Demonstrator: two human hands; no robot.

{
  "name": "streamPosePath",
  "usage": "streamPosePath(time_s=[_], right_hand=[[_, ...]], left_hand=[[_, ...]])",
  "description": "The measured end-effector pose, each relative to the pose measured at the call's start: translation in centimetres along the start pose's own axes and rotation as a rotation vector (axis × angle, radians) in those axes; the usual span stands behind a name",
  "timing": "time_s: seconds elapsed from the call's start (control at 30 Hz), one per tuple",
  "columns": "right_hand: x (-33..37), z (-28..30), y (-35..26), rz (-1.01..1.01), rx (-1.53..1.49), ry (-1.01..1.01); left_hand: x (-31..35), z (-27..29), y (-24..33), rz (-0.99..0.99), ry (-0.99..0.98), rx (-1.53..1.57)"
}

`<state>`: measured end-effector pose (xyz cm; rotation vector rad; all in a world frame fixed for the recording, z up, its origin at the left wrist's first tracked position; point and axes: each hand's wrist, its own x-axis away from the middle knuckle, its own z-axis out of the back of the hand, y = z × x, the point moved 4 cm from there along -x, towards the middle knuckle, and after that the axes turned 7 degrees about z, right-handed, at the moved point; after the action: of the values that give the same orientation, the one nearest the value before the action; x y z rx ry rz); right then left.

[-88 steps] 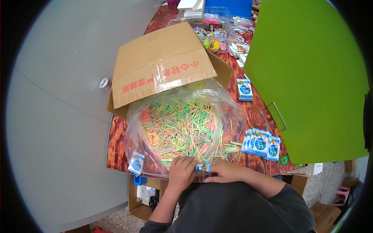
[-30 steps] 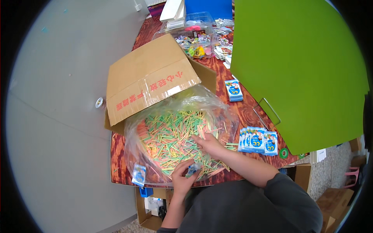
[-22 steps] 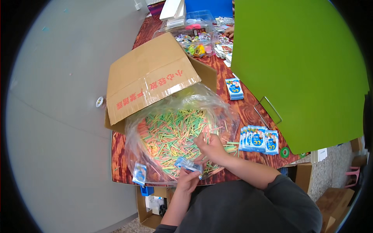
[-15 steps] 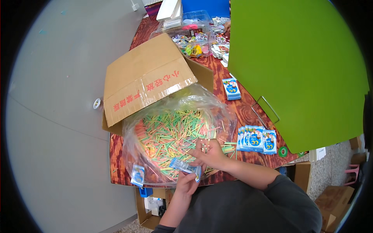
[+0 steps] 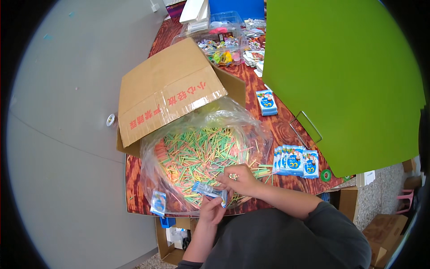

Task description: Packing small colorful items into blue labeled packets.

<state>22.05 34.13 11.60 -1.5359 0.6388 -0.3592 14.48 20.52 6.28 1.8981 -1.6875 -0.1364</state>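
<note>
My left hand holds a small blue-and-white packet by its lower right end, its fingers closed on it. Just above and to the right, my right hand is closed around a bundle of thin sticks, whose pale ends show in a tight cluster. The fingertips of my right hand are close to the packet; whether they touch it I cannot tell. Under both hands lies a big heap of pink, green and yellow sticks in a clear plastic bag.
A tilted cardboard box stands behind the heap. One packet lies at the bag's near left edge. Several packets overlap in a row at right, with a stack farther back. A green panel with a metal handle borders the right.
The sticks in my right hand have drawn into a tighter bundle. My left hand and the packet have shifted slightly left. Another person's hand at the table's far end is gone from view.
</note>
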Motion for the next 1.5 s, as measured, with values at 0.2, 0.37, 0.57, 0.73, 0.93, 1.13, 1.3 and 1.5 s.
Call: streamPosePath(time_s=[0.2, 0.37, 0.57, 0.73, 0.93, 1.13, 1.3, 1.5], right_hand=[[0.3, -0.4, 0.6, 0.235, 0.196, 0.019], [0.1, 1.0, 1.1, 0.385, 0.414, 0.090], [0.7, 1.1, 2.4, 0.512, 0.514, 0.015], [1.1, 0.8, 3.2, 0.346, 0.460, -0.025], [1.0, 0.4, 1.4, 0.416, 0.426, -0.003], [0.7, 0.8, 0.2, 0.433, 0.513, 0.029], [0.6, 0.0, -2.3, 0.586, 0.430, 0.056], [0.4, 0.0, -2.7, 0.597, 0.413, 0.041]], left_hand=[[0.4, 0.1, -0.2, -0.002, -0.002, 0.113], [1.9, -3.2, 2.9, -0.557, 0.226, -1.136], [2.8, -9.6, 2.5, -0.846, 0.010, -1.880], [1.9, -8.4, 1.0, -0.656, -0.050, -1.987], [2.2, -9.0, 0.7, -0.608, -0.085, -2.103], [2.9, -6.2, 2.6, -0.791, 0.200, -1.354], [-0.1, -0.9, 0.1, 0.033, 0.028, -0.017], [-0.2, -2.5, 0.3, 0.038, -0.189, 0.129]])
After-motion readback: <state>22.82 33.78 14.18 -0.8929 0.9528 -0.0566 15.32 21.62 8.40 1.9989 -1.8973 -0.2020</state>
